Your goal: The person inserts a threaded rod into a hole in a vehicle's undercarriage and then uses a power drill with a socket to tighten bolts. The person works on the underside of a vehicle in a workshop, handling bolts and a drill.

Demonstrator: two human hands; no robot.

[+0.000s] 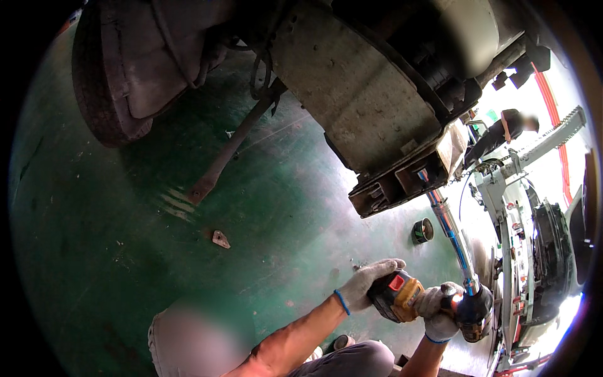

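My two gloved hands hold a cordless impact wrench (477, 312), black and orange-yellow. My left hand (366, 284), in a pale knit glove with a blue cuff, is wrapped against the battery end (391, 295), which has a red button. Round the grip near the tool's head is my right hand (440, 322), its fingers closed. A long shiny extension bar (453, 232) runs from the wrench up and away. Its far end goes to the open box-shaped end of a metal beam (392, 196) under a raised vehicle; the contact point is too small to make out.
Overhead hang a worn metal panel (358, 88) and a tyre (94, 81). A steel bar (232, 144) slants down over the green floor (125, 251). A small metal plate (220, 239) and an open can (423, 230) sit there. Right are a pale metal frame (505, 207) and another person (496, 135).
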